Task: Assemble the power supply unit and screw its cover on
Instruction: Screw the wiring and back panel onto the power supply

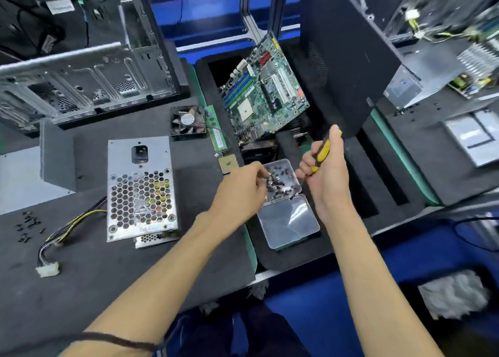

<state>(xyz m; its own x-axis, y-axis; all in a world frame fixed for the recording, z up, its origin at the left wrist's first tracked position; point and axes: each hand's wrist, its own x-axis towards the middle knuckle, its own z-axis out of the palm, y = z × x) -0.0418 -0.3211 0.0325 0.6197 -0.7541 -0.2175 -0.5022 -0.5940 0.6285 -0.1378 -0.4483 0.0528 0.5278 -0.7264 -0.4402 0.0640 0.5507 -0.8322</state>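
Observation:
The power supply unit (141, 186), a silver metal box with a honeycomb grille and a socket cutout, lies on the dark foam mat at centre left, with its cable bundle (67, 227) and white plug trailing left. A clear plastic box of small dark screws (282, 178) sits to its right with the lid (289, 220) folded open toward me. My left hand (243, 186) reaches into the box, fingertips curled among the screws; whether it holds one is hidden. My right hand (324, 167) grips a yellow-and-black screwdriver (322, 153) just right of the box.
An open computer case (81, 70) stands at the back left. A fan (188, 123), RAM stick and motherboard (266, 87) lie behind the screw box. Loose screws (27, 225) are scattered at far left. A black panel (345, 60) leans at the right.

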